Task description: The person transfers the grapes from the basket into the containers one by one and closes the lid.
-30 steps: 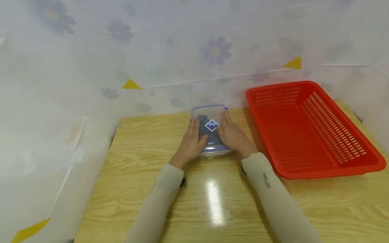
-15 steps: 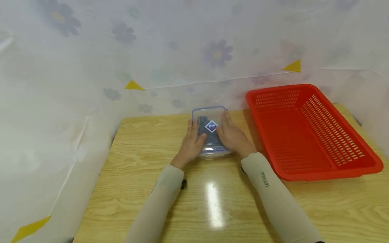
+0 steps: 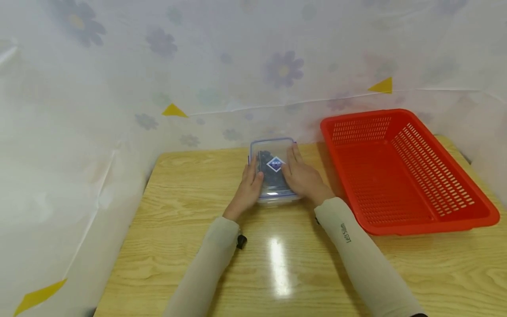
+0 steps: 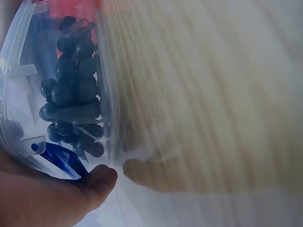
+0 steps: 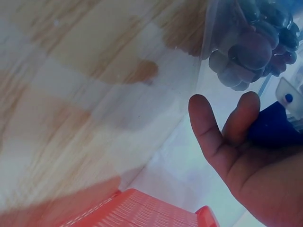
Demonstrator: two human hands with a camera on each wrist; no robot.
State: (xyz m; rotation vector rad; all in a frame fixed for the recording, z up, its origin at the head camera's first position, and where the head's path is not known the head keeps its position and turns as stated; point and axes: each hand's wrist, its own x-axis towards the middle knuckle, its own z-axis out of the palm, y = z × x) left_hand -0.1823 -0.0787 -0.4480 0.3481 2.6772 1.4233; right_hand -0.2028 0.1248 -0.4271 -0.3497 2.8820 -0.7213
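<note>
A clear lidded food container [image 3: 273, 144] with a blue seal and a diamond-shaped label lies on the wooden table. Dark grapes [image 4: 71, 90] fill part of it. My left hand [image 3: 246, 190] lies along its left side, fingers extended, thumb at the lid's edge. Along the opposite side rests my right hand [image 3: 306, 179], its thumb on the lid near the label. In the left wrist view a blue side latch [image 4: 61, 158] slants outward right beside my fingers. Another blue latch [image 5: 272, 125] stands against the right hand in the right wrist view.
To the right, a large red slotted basket [image 3: 400, 176] stands close beside my right forearm. A floral-patterned white sheet [image 3: 237, 57] hangs behind and to the left of the table [image 3: 190, 189], with yellow tape pieces on it.
My left thumb has slid off the lid toward its left edge, and the left hand has turned slightly. The right hand and the container stay almost in place.
</note>
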